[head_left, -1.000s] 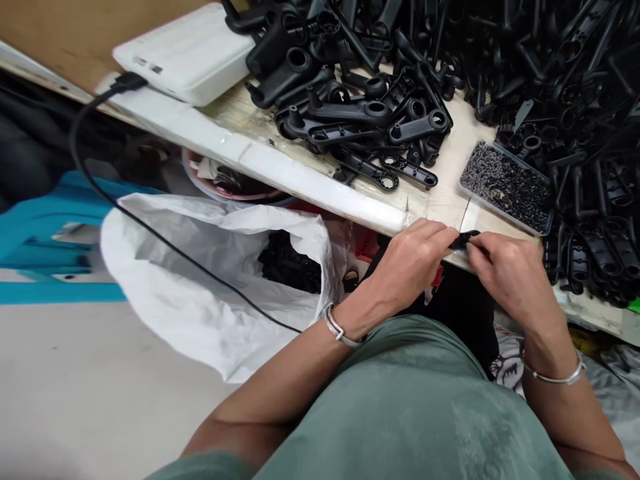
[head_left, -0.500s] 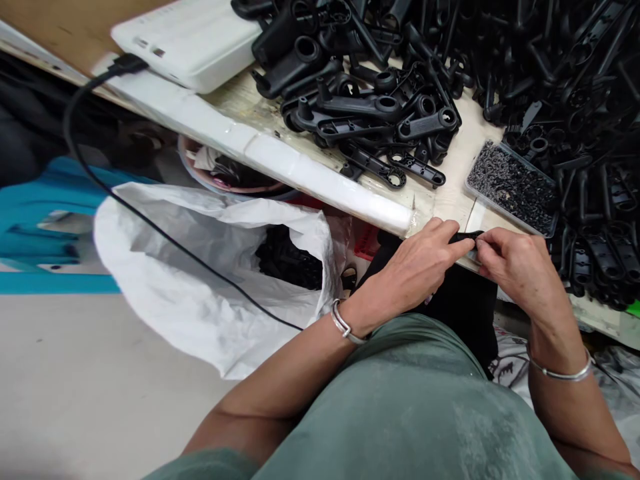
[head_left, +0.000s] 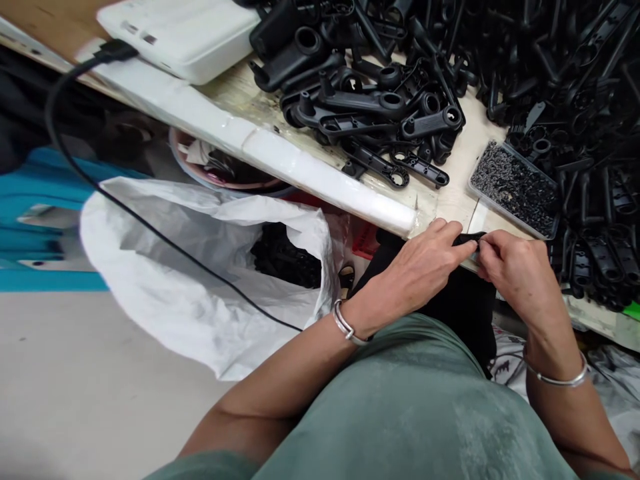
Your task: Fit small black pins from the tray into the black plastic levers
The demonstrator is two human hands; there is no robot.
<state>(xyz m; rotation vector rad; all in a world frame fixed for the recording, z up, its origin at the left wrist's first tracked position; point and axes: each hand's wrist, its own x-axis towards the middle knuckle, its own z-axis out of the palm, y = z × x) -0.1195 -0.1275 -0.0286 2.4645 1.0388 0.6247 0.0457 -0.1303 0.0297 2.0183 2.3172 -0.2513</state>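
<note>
Between my hands, at the front edge of the table (head_left: 453, 207), is a black plastic crank-arm-like part (head_left: 467, 238), mostly covered by fingers. My left hand (head_left: 425, 263) is closed around its left end. Pinched at the part's right end, my right hand (head_left: 515, 267) has its fingertips pressed together; whether a small piece sits in them is hidden. Just beyond the right hand stands a clear plastic box (head_left: 514, 190) of tiny dark and grey pieces. Similar black parts (head_left: 373, 163) with ring ends lie in a pile past my left hand.
A larger heap of black parts (head_left: 575, 80) covers the table's right side. A white device (head_left: 185, 37) with a black cable (head_left: 165, 237) stands at the left. Below the edge hang an open white sack (head_left: 165, 280) holding black parts and a round tub (head_left: 175, 147).
The view has shifted slightly, so things at the left sit a little further left. Both hands stay at the black part with almost the same grip.
</note>
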